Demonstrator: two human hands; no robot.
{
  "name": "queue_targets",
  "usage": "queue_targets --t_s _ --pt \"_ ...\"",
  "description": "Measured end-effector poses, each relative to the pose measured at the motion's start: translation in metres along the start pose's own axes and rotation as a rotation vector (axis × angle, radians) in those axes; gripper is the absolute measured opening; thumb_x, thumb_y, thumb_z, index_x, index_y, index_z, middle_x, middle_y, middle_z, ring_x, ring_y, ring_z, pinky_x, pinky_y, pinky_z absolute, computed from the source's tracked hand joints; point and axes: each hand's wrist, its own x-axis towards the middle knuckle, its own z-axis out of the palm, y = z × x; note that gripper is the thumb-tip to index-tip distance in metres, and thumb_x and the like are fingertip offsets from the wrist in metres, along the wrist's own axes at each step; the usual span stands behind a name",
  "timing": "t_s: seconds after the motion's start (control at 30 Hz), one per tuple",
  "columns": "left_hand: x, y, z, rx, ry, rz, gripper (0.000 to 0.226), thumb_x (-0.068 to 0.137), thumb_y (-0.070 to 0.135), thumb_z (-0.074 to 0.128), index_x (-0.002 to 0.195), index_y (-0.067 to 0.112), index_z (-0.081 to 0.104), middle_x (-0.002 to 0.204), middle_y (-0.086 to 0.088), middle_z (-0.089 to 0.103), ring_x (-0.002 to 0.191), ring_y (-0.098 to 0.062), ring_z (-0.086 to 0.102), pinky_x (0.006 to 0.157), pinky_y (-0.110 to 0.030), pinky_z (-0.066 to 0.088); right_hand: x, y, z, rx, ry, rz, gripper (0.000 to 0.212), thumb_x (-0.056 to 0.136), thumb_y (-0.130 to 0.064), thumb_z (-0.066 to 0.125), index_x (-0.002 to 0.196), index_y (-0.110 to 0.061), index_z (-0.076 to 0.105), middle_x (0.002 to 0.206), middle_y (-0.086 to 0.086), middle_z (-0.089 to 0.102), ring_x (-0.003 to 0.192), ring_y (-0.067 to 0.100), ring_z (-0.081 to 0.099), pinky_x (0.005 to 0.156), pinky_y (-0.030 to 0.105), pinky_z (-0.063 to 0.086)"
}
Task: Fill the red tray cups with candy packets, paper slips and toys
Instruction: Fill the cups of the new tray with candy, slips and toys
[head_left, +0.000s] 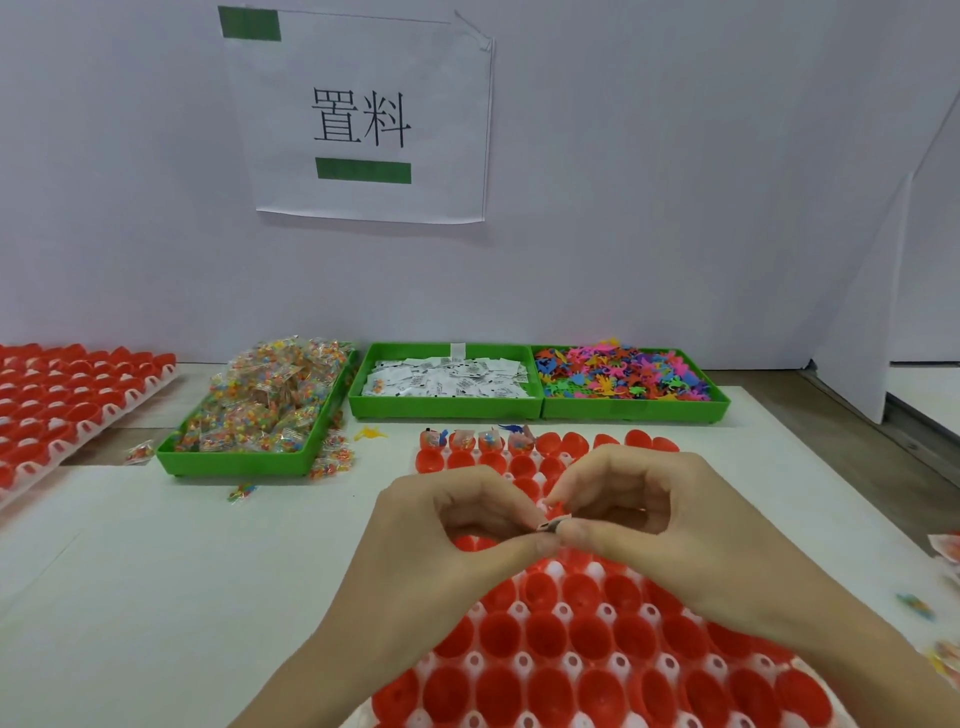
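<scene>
Pinched between thumb and forefinger of both our hands, a small paper slip (555, 524) sits at the centre of the view, our left hand (457, 525) gripping its left end and our right hand (649, 514) its right end, the other fingers curled above it. We hold it just over the red tray (571, 649), whose near and middle cups look empty; only four cups at the far left of the far row (475, 440) already carry packets and toys.

To do this step well, we judge that we should separate or straighten the slip over the tray so it cannot drop on the table, then let one hand release while the other lowers it into the next empty cup in the far row, working in order so no cup is skipped.

Beyond the tray stand three green bins: candy packets (260, 405) at far left, white paper slips (447, 382) in the middle, bright toys (623, 376) at far right. A few packets (332, 460) and a yellow toy (370, 433) lie loose on the white table (156, 571). Another red tray (62, 400) rests at the far left. On the white wall behind hangs a paper sign (363, 119) with green tape
</scene>
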Motion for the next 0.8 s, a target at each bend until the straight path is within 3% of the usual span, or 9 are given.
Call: queue_targets --t_s 0.13,0.23,0.33,0.43,0.6,0.8 --pt "0.017 0.000 0.004 0.118 -0.055 0.145 0.015 0.076 0.023 0.090 0.085 0.021 0.079 0.082 0.007 0.079 0.079 -0.013 0.077 0.077 -0.022 0.060 0.000 0.000 -0.015 0.005 -0.003 0.047 0.014 0.087 -0.018 0.078 0.098 -0.028 0.078 0.095 0.002 0.078 0.089 0.017 0.076 0.082 0.021 0.058" --pt "0.037 -0.008 0.013 0.147 -0.022 0.152 0.010 0.084 0.031 0.083 0.089 0.023 0.079 0.085 0.010 0.078 0.083 -0.010 0.075 0.079 -0.023 0.059 0.001 0.007 -0.023 -0.070 0.106 0.054 0.011 0.087 -0.019 0.079 0.094 -0.027 0.080 0.092 -0.001 0.079 0.088 0.014 0.076 0.082 0.022 0.059" --pt "0.061 -0.026 0.015 0.644 -0.065 0.202 0.036 0.099 0.054 0.054 0.098 0.028 0.079 0.096 0.017 0.075 0.095 -0.004 0.060 0.089 -0.025 0.047 0.004 0.018 -0.034 -0.102 0.226 0.096 0.013 0.088 -0.017 0.077 0.095 -0.029 0.079 0.090 -0.003 0.079 0.087 0.013 0.076 0.083 0.023 0.059" --pt "0.073 -0.042 0.019 1.030 -0.254 0.266 0.056 0.103 0.063 0.032 0.127 0.031 0.071 0.130 0.019 0.066 0.124 -0.007 0.048 0.110 -0.028 0.031 0.006 0.027 -0.043 -0.115 0.300 0.143 0.021 0.090 -0.019 0.076 0.099 -0.037 0.078 0.092 -0.005 0.078 0.089 0.011 0.075 0.084 0.027 0.060" --pt "0.071 -0.056 0.028 1.121 -0.326 0.320 0.079 0.099 0.066 0.006 0.142 0.028 0.060 0.148 0.016 0.056 0.140 -0.006 0.041 0.119 -0.025 0.016 0.007 0.036 -0.047 -0.126 0.332 0.144 0.017 0.091 -0.025 0.075 0.098 -0.039 0.078 0.093 -0.007 0.078 0.090 0.010 0.074 0.081 0.024 0.058" --pt "0.072 -0.057 0.028 1.116 -0.322 0.326 0.081 0.097 0.066 0.004 0.146 0.027 0.056 0.148 0.013 0.057 0.141 -0.007 0.042 0.118 -0.025 0.016 0.012 0.040 -0.045 -0.172 0.383 0.109 0.016 0.089 -0.025 0.077 0.098 -0.038 0.079 0.090 -0.010 0.077 0.089 0.005 0.073 0.082 0.017 0.057"
